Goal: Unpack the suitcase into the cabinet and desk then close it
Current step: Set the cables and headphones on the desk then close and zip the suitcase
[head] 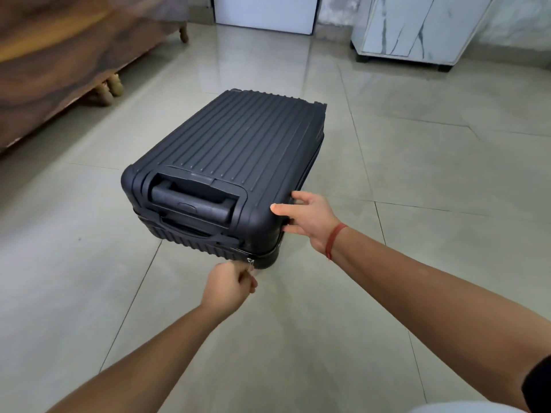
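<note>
A dark ribbed hard-shell suitcase (238,150) lies flat on the tiled floor, lid down, its telescopic handle end toward me. My left hand (229,286) pinches the metal zipper pull (250,262) at the near bottom corner of the case. My right hand (307,217) rests on the near right corner, thumb on top and fingers curled around the side edge. What is inside the case is hidden.
A white marble-patterned cabinet (417,28) stands at the back right. A white door or panel (265,13) is at the back centre. A wooden piece of furniture with carved feet (53,64) runs along the left. Grey floor tiles (417,162) surround the case.
</note>
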